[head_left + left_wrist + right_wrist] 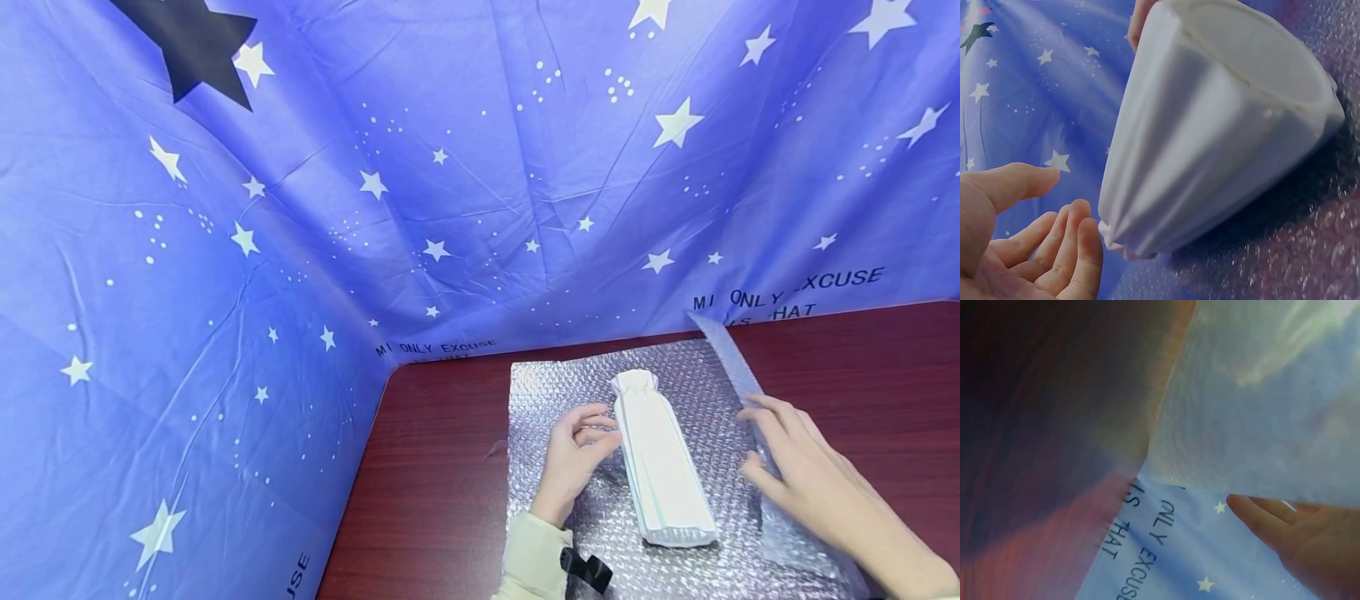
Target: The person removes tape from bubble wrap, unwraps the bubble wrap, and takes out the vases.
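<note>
A white fluted vase (667, 467) with a gathered neck lies on its side on a sheet of bubble wrap (540, 392). Beside the vase is my left hand (573, 454), its fingers loosely bent and its fingertips close to the vase's side. In the left wrist view the vase (1210, 125) turns its flat base toward the camera, and the left hand (1041, 244) is empty, with thumb and fingers apart. My right hand (810, 475) touches the raised right edge of the wrap, fingers extended over it and thumb spread. The right wrist view shows that hand (1316, 544) partly behind the wrap (1241, 437).
The wrap lies on a dark red wooden table (420, 450). A blue star-printed cloth (487, 167) hangs along the back and left sides of the table. A black strap piece (588, 571) sits at the left sleeve (536, 554).
</note>
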Tool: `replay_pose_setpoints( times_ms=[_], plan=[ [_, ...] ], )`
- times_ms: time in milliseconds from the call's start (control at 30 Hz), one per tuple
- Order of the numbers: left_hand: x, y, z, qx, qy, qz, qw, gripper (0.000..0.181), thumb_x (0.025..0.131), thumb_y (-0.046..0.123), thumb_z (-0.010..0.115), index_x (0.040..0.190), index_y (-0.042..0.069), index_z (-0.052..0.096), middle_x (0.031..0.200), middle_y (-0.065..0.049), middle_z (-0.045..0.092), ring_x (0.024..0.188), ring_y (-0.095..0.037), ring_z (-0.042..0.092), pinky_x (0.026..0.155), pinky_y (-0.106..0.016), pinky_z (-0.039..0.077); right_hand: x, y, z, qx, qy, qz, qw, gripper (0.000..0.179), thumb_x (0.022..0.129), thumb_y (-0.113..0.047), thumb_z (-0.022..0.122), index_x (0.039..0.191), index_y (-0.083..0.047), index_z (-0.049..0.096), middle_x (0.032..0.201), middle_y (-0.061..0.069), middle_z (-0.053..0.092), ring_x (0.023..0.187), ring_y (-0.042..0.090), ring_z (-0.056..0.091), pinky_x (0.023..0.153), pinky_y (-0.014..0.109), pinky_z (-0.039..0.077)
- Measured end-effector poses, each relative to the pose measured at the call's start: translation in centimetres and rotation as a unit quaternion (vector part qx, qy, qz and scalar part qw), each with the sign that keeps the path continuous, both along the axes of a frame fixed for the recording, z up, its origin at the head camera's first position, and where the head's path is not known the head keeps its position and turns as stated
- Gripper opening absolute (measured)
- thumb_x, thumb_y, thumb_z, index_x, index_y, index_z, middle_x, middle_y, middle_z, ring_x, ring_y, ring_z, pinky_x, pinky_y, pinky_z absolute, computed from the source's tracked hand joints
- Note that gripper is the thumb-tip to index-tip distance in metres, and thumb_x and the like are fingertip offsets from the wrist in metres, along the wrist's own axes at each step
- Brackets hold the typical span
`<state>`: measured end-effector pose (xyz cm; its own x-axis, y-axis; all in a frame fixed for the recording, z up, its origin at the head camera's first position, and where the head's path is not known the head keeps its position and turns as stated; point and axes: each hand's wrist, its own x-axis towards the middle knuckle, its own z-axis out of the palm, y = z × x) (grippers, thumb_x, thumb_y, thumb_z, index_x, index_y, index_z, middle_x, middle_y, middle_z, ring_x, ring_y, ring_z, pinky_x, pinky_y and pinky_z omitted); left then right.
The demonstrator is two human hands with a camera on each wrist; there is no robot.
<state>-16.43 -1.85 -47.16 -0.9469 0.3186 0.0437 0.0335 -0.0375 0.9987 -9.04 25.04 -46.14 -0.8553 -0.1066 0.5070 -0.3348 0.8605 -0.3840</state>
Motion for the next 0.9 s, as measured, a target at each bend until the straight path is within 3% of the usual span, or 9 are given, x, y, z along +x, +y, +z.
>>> replay_pose_setpoints(
  times_ms=[200, 367, 467, 600, 900],
  plan=[
    [0.0, -0.4, -0.1, -0.006, 0.001, 0.003, 1.0000, 0.043, 0.090, 0.013, 0.071, 0.131, 0.008, 0.061, 0.116, -0.013, 0.066, 0.088, -0.007, 0.066, 0.085, -0.050, 0.058, 0.0, 1.4, -0.5, 0.000, -0.018, -0.011, 0.9998, 0.043, 0.079, -0.004, 0.065, 0.120, -0.001, 0.054, 0.137, 0.028, 0.043, 0.116, 0.045, 0.041, 0.064, 0.061, 0.047],
    [0.0, -0.5, -0.2, -0.010, 0.001, 0.002, 0.9999, 0.044, 0.090, 0.014, 0.071, 0.132, 0.004, 0.059, 0.115, -0.011, 0.067, 0.088, -0.007, 0.065, 0.082, -0.041, 0.060, 0.1, 2.5, -0.9, -0.002, -0.047, -0.026, 0.9986, 0.043, 0.082, -0.005, 0.063, 0.122, 0.003, 0.052, 0.136, 0.033, 0.039, 0.115, 0.052, 0.039, 0.059, 0.064, 0.046],
    [0.0, -0.5, -0.3, -0.009, 0.000, -0.003, 1.0000, 0.045, 0.091, 0.015, 0.070, 0.133, 0.003, 0.058, 0.115, -0.012, 0.066, 0.089, -0.007, 0.065, 0.084, -0.043, 0.059, 0.2, 3.1, -1.2, 0.003, -0.058, -0.034, 0.9977, 0.043, 0.083, -0.006, 0.062, 0.123, 0.006, 0.052, 0.135, 0.034, 0.038, 0.115, 0.052, 0.038, 0.058, 0.065, 0.046],
    [-0.1, -0.5, -0.4, -0.007, 0.000, -0.006, 1.0000, 0.045, 0.091, 0.015, 0.070, 0.133, 0.002, 0.057, 0.116, -0.014, 0.065, 0.089, -0.007, 0.064, 0.087, -0.051, 0.057, 0.4, 3.8, -1.7, 0.012, -0.072, -0.044, 0.9964, 0.046, 0.084, -0.007, 0.063, 0.124, 0.010, 0.050, 0.135, 0.035, 0.038, 0.116, 0.054, 0.038, 0.066, 0.071, 0.043],
    [-0.1, -0.7, -0.6, -0.013, -0.007, -0.007, 0.9999, 0.044, 0.091, 0.014, 0.070, 0.132, 0.003, 0.058, 0.115, -0.012, 0.066, 0.089, -0.007, 0.064, 0.086, -0.048, 0.058, 0.8, 4.8, -1.1, 0.046, -0.109, -0.090, 0.9888, 0.053, 0.086, -0.010, 0.064, 0.125, 0.021, 0.045, 0.134, 0.043, 0.032, 0.116, 0.061, 0.030, 0.076, 0.077, 0.037]
  ],
)
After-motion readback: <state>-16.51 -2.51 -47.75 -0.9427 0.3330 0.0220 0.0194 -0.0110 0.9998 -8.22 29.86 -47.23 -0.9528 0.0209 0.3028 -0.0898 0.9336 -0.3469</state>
